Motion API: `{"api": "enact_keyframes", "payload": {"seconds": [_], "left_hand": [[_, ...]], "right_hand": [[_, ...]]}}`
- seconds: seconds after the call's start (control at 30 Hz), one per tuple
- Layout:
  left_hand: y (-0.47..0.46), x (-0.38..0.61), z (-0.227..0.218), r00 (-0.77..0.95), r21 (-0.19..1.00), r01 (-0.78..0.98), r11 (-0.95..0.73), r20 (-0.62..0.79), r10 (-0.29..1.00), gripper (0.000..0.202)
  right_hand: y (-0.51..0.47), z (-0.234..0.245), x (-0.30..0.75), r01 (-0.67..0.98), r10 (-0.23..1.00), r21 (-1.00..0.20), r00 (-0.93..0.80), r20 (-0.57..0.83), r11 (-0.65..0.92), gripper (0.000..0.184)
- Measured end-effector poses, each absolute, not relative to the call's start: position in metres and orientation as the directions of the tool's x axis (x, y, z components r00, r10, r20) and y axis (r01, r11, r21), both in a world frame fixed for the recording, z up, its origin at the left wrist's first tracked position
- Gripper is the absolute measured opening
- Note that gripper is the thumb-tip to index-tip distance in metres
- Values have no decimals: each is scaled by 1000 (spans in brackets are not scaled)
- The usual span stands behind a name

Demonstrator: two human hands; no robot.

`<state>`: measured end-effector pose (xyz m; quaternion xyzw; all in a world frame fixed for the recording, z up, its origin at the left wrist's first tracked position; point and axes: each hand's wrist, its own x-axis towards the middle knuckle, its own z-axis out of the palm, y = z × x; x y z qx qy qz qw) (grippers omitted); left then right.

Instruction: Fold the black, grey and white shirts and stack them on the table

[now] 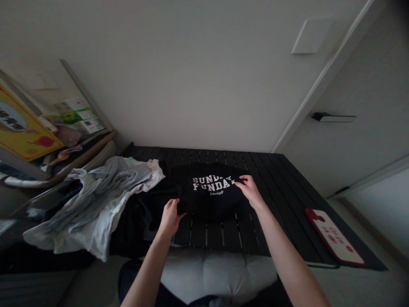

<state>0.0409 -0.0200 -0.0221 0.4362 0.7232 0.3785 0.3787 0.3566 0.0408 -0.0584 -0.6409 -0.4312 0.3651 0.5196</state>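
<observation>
Currently, the left hand and the right hand pinch opposite sides of a black fabric garment (white-lettered) over a black slatted table.

Tabletop, slatted: bare run right of the shirt, extending to the board near the right end. Rear: narrow strip of slats, stopped by the wall. Front: short gap of slats between left hand and right forearm, cushion at the near edge. Left: blocked by heaped clothes. Above shirt: open air.
</observation>
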Motion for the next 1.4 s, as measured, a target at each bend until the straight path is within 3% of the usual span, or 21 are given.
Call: {"api": "enact_keyframes", "payload": {"seconds": [0.1, 0.23, 0.37, 0.47, 0.6, 0.77, 0.93, 1.07, 1.13, 1.27, 1.4], "left_hand": [[-32, 34, -25, -237, 907, 158, 391, -349, 907, 13], [-43, 31, -30, -219, 786, 449, 425, -364, 905, 13], [-44, 38, -30, -194, 584, 757, 292, -226, 955, 20], [-45, 46, -32, -162, 462, 860, 218, -159, 974, 25], [-48, 56, -36, -152, 412, 887, 211, -171, 973, 32], [-27, 56, -18, -139, 344, 924, 168, -107, 985, 29], [29, 52, 3, -215, 387, 897, 212, -35, 976, 30], [69, 55, -7, -300, 408, 864, 296, -56, 952, 37], [83, 57, -18, -373, 472, 813, 340, -25, 927, 44], [102, 60, -36, -518, 619, 676, 399, 14, 855, 50], [117, 61, -44, -566, 723, 556, 409, -30, 824, 51]], "right_hand": [[23, -68, 376, 385, 926, -894, 368, -79, -230, 48], [-1, -80, 387, 689, 923, -625, 351, -155, -367, 49], [-10, -77, 379, 847, 934, -411, 356, -35, -338, 39], [0, -67, 367, 868, 939, -402, 340, 54, -291, 36], [23, -57, 356, 852, 946, -456, 319, 63, -257, 34], [46, -57, 367, 747, 829, -447, 559, 24, -492, 51], [63, -70, 386, 622, 734, -477, 674, -78, -621, 63], [76, -85, 390, 597, 719, -514, 692, -57, -615, 67], [81, -92, 391, 616, 730, -510, 682, -35, -600, 67], [89, -98, 390, 668, 747, -484, 664, 43, -566, 50], [93, -88, 388, 689, 784, -458, 620, -29, -562, 28]]}}
